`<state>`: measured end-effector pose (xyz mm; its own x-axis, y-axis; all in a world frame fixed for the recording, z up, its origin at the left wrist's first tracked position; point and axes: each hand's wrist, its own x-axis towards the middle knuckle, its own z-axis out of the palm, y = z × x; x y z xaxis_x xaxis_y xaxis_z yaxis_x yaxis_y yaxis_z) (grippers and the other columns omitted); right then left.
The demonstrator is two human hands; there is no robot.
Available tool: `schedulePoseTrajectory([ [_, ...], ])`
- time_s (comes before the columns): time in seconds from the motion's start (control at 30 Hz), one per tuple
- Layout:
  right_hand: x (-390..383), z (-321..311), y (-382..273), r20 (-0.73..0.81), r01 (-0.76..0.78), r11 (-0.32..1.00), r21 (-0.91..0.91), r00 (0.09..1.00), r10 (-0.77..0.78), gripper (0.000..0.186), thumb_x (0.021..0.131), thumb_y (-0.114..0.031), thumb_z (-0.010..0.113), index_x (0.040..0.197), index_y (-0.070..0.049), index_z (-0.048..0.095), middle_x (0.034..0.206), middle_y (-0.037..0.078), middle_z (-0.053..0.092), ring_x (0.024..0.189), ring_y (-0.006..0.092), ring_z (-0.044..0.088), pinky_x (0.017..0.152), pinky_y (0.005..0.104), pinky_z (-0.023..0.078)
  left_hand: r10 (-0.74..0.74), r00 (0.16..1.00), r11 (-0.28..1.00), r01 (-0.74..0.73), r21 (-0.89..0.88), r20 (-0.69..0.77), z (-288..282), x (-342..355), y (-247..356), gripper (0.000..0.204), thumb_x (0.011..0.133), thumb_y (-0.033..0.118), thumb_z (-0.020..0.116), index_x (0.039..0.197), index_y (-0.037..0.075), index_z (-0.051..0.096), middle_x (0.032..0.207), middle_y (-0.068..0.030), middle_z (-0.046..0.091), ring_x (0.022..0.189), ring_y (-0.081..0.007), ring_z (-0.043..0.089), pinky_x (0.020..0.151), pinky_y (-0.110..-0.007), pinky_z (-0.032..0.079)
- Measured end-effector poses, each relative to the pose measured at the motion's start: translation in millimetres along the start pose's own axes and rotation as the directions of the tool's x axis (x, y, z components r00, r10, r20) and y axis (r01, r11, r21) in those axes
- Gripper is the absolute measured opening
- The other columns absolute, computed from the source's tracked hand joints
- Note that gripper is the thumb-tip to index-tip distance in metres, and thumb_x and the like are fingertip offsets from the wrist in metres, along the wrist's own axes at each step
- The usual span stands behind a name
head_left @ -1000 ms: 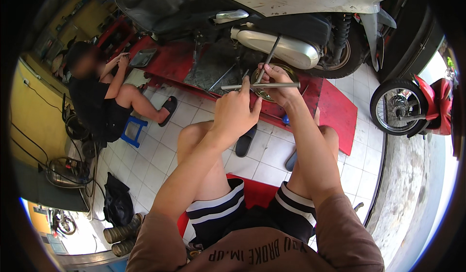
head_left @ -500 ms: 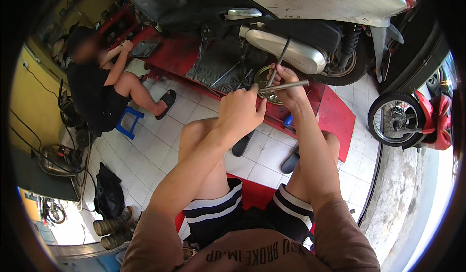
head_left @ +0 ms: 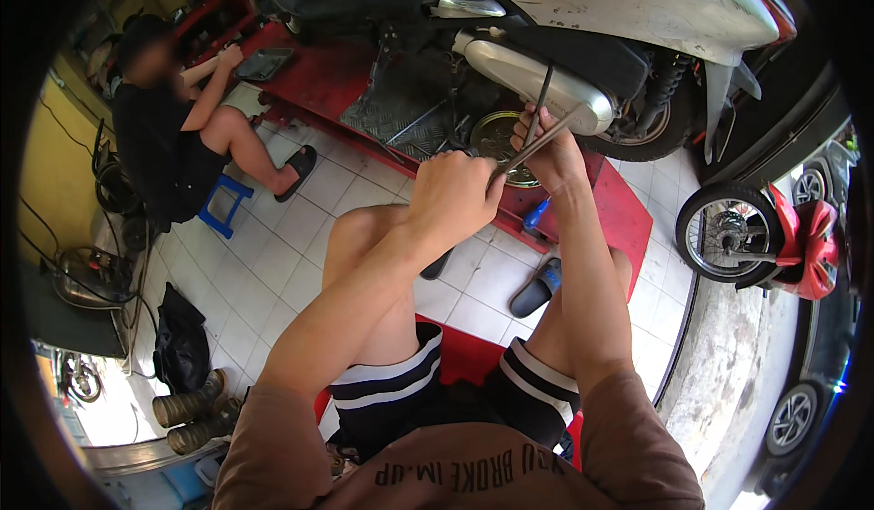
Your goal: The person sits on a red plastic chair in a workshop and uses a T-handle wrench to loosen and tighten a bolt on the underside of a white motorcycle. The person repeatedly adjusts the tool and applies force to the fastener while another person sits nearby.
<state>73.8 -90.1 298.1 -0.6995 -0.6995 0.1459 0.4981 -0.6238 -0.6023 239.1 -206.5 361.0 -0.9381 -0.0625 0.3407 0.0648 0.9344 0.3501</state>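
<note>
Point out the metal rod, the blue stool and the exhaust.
metal rod (head_left: 533,151), head view, mid-shaft between the hands
blue stool (head_left: 226,208), head view, its leg frame
exhaust (head_left: 528,78), head view, silver cover

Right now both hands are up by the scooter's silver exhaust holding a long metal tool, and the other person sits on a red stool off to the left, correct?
Almost. The left hand and right hand do hold the long metal tool by the scooter's silver exhaust, and the other person sits off to the left, but the stool is blue, not red. The head view shows it.
</note>
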Motion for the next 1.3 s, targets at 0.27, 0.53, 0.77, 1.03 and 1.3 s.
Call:
schedulePoseTrajectory([
  [0.27, 1, -3, 0, 0.041, -0.009, 1.0, -0.015, 0.999, 0.009, 0.02, 0.094, -0.021, 0.058, 0.101, -0.003, 0.053, 0.069, -0.005, 0.037, 0.062, 0.0074, 0.034, 0.059, 0.0228, 0.035, 0.342, 0.937, 0.931, -0.349, -0.108, -0.077, 2, -2, 8, 0.048, 0.083, 0.013, 0.061, 0.13, 0.023, 0.056, 0.073, -0.0134, 0.066, 0.07, -0.0331, 0.063, 0.071, -0.045, 0.051],
  [0.53, 0, -4, 0, 0.045, 0.013, 1.0, -0.002, 0.999, -0.013, 0.019, 0.094, -0.02, 0.057, 0.103, -0.003, 0.056, 0.071, -0.003, 0.043, 0.064, 0.0099, 0.039, 0.062, 0.0228, 0.037, -0.003, 0.985, 1.0, 0.003, 0.003, -0.172, -6, 1, 5, 0.038, 0.084, 0.017, 0.06, 0.119, 0.005, 0.061, 0.065, -0.0147, 0.064, 0.056, -0.0328, 0.063, 0.055, -0.041, 0.051],
  [0.77, 1, -2, -2, -0.01, 0.008, 1.0, -0.019, 1.0, -0.008, 0.021, 0.093, -0.02, 0.058, 0.103, -0.002, 0.055, 0.07, -0.003, 0.042, 0.06, 0.0085, 0.037, 0.061, 0.0247, 0.036, 0.357, 0.931, 0.933, -0.35, -0.084, 0.075, 4, -8, 0, 0.037, 0.081, 0.017, 0.062, 0.119, 0.016, 0.062, 0.069, -0.0154, 0.065, 0.063, -0.0342, 0.064, 0.066, -0.044, 0.05],
  [1.03, -4, 2, -4, -0.037, 0.033, 0.997, -0.065, 0.999, -0.036, 0.02, 0.095, -0.017, 0.054, 0.108, -0.001, 0.055, 0.074, -0.002, 0.047, 0.065, 0.0082, 0.042, 0.061, 0.0201, 0.038, 0.125, 0.984, 0.992, -0.128, -0.016, -0.129, -9, -3, 9, 0.06, 0.083, 0.017, 0.062, 0.14, 0.015, 0.044, 0.067, -0.0144, 0.064, 0.059, -0.0343, 0.063, 0.053, -0.043, 0.05],
  [1.3, 1, -7, -1, -0.11, 0.044, 0.998, -0.043, 0.993, -0.049, 0.02, 0.094, -0.021, 0.058, 0.102, -0.003, 0.057, 0.07, -0.003, 0.045, 0.06, 0.009, 0.04, 0.066, 0.026, 0.04, 0.259, 0.966, 0.965, -0.259, -0.046, -0.005, 11, -4, -8, 0.018, 0.085, 0.021, 0.06, 0.082, 0.005, 0.067, 0.064, -0.0164, 0.064, 0.061, -0.0334, 0.065, 0.057, -0.042, 0.05],
])
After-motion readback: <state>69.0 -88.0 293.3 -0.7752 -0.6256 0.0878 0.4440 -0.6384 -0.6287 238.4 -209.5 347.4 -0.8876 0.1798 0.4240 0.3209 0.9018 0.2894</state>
